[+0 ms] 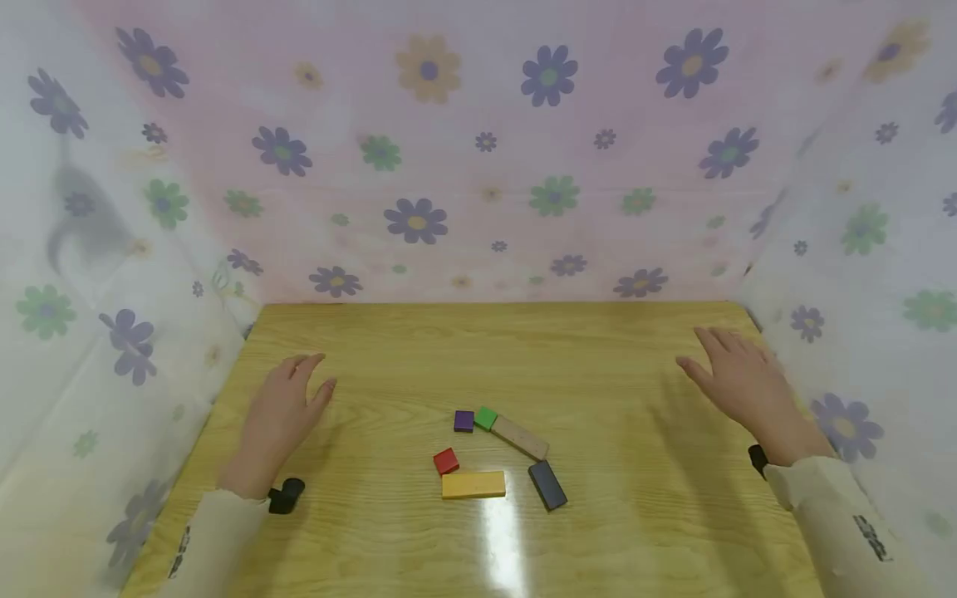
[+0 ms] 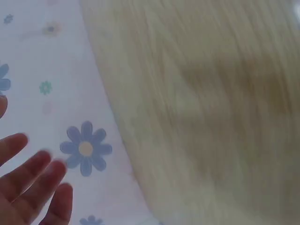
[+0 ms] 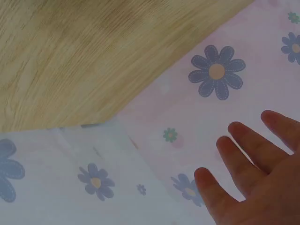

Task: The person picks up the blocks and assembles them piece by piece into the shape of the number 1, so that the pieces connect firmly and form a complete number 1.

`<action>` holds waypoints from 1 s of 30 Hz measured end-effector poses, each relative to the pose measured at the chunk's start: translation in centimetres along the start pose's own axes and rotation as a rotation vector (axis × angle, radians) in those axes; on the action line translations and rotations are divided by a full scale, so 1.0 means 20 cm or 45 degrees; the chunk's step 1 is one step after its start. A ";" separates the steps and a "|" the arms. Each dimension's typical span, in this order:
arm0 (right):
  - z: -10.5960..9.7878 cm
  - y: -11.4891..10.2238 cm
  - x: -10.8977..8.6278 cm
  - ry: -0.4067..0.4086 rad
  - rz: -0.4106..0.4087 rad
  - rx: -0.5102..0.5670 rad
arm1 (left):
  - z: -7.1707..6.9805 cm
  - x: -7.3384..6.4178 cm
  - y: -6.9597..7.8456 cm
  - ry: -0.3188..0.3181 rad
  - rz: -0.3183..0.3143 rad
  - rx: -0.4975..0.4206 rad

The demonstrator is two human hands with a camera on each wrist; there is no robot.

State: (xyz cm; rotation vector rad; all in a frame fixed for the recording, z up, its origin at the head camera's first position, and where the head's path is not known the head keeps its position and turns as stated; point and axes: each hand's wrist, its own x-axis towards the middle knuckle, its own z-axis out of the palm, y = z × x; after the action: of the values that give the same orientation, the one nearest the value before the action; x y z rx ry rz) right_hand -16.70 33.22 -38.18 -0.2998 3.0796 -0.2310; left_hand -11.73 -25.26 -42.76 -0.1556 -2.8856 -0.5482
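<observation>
Several small blocks lie in a loose ring at the middle of the table in the head view. A purple square block [image 1: 463,421] sits beside a green one [image 1: 486,418], which meets the end of a long plain wood block [image 1: 521,438]. Below that is a black oblong block [image 1: 548,486]. A red block [image 1: 445,461] touches or nearly touches a long yellow block [image 1: 473,485]. My left hand [image 1: 280,411] hovers left of the blocks, holding nothing. Far to the right, my right hand [image 1: 736,382] is raised with fingers spread and nothing in it.
The wooden table [image 1: 389,357] has a bright reflection near its front. Flower-patterned cloth [image 1: 478,174] hangs behind it and along both sides. Black bands with small devices [image 1: 287,496] are on the wrists.
</observation>
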 end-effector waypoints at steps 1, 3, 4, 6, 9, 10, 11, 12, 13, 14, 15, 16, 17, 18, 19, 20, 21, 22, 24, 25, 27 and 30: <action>0.01 -0.01 0.00 0.018 0.000 0.014 | 0.03 -0.02 0.02 -0.017 -0.013 -0.034; 0.04 -0.03 -0.01 0.026 0.009 0.064 | 0.09 -0.07 0.08 -0.068 -0.048 -0.119; 0.05 -0.04 -0.01 0.028 0.013 0.093 | 0.12 -0.10 0.12 -0.095 -0.064 -0.162; 0.09 -0.07 -0.03 0.019 0.023 0.159 | 0.21 -0.15 0.19 -0.140 -0.079 -0.238; 0.17 -0.13 -0.07 0.005 0.019 0.258 | 0.34 -0.24 0.31 -0.221 -0.118 -0.346; 0.21 -0.14 -0.09 0.000 0.013 0.286 | 0.38 -0.26 0.34 -0.243 -0.134 -0.376; 0.24 -0.16 -0.10 -0.005 0.008 0.313 | 0.42 -0.28 0.37 -0.258 -0.145 -0.406; 0.27 -0.17 -0.12 -0.019 0.008 0.347 | 0.45 -0.31 0.41 -0.267 -0.155 -0.430; 0.30 -0.19 -0.14 -0.036 0.010 0.376 | 0.48 -0.33 0.44 -0.270 -0.166 -0.457; 0.33 -0.20 -0.16 -0.055 0.012 0.405 | 0.51 -0.34 0.47 -0.264 -0.181 -0.494; 0.36 -0.20 -0.18 -0.080 0.022 0.445 | 0.54 -0.36 0.49 -0.257 -0.196 -0.526; 0.40 -0.22 -0.20 -0.113 0.025 0.486 | 0.56 -0.38 0.51 -0.236 -0.212 -0.552; 0.43 -0.24 -0.21 -0.156 0.030 0.542 | 0.57 -0.39 0.52 -0.211 -0.224 -0.579; 0.46 -0.26 -0.23 -0.208 0.039 0.605 | 0.58 -0.40 0.53 -0.186 -0.223 -0.595; 0.49 -0.29 -0.24 -0.254 0.050 0.667 | 0.60 -0.41 0.54 -0.161 -0.224 -0.618; 0.52 -0.31 -0.25 -0.296 0.065 0.732 | 0.61 -0.42 0.55 -0.136 -0.219 -0.633; 0.54 -0.34 -0.26 -0.332 0.083 0.789 | 0.62 -0.42 0.55 -0.116 -0.209 -0.638; 0.57 -0.37 -0.26 -0.362 0.093 0.830 | 0.63 -0.43 0.55 -0.096 -0.199 -0.642; 0.62 -0.44 -0.28 -0.397 0.115 0.879 | 0.64 -0.44 0.55 -0.077 -0.190 -0.640; 0.63 -0.46 -0.29 -0.391 0.135 0.887 | 0.65 -0.44 0.56 -0.077 -0.187 -0.644; 0.65 -0.50 -0.33 -0.377 0.162 0.889 | 0.67 -0.43 0.57 -0.089 -0.183 -0.625; 0.68 -0.58 -0.36 -0.337 0.163 0.910 | 0.67 -0.44 0.56 -0.120 -0.189 -0.552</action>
State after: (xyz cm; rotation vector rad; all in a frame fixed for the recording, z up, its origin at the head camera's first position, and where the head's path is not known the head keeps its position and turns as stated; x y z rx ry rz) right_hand -6.82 21.46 -49.71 -0.0861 2.5282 -1.1305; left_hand -4.02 -10.49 -52.80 -0.0296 -2.8364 -1.2200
